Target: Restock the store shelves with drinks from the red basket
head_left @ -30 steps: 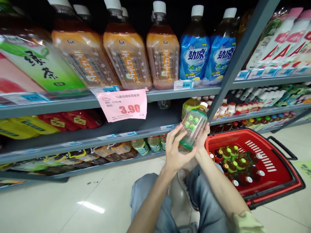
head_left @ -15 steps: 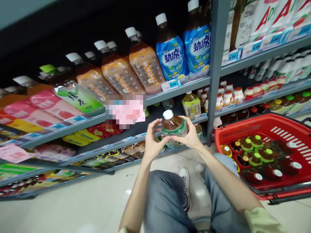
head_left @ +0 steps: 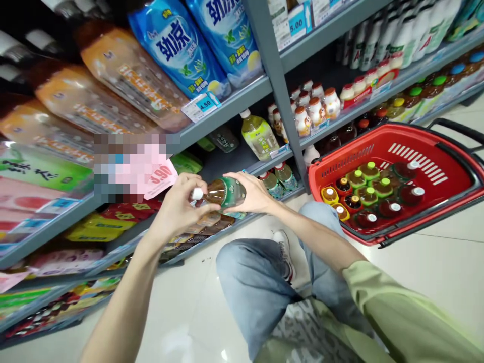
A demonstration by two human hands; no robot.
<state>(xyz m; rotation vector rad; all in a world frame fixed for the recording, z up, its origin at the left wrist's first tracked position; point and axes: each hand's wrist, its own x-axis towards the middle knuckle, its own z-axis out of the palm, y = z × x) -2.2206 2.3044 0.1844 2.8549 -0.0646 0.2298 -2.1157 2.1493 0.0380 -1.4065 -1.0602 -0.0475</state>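
A brown drink bottle (head_left: 220, 193) with a white cap and a green-edged label lies nearly level between my hands, its cap pointing left. My right hand (head_left: 254, 194) is wrapped round its base end. At the cap end, my left hand (head_left: 184, 198) has its thumb and fingers closed round the neck and cap. Beside my right leg, the red basket (head_left: 416, 136) holds several bottles with white, green and yellow caps, standing in rows.
Shelves (head_left: 242, 113) of large bottles run across the left and top. A green-yellow bottle (head_left: 259, 135) leans on a lower shelf, near small white bottles (head_left: 315, 111). A pink price card (head_left: 161, 174) hangs left of my hands. My knees (head_left: 245, 267) are below.
The bottle has gone from upright to nearly level, cap to the left. My left hand has closed on its cap end. The view has shifted, with shelves nearer and the basket further left.
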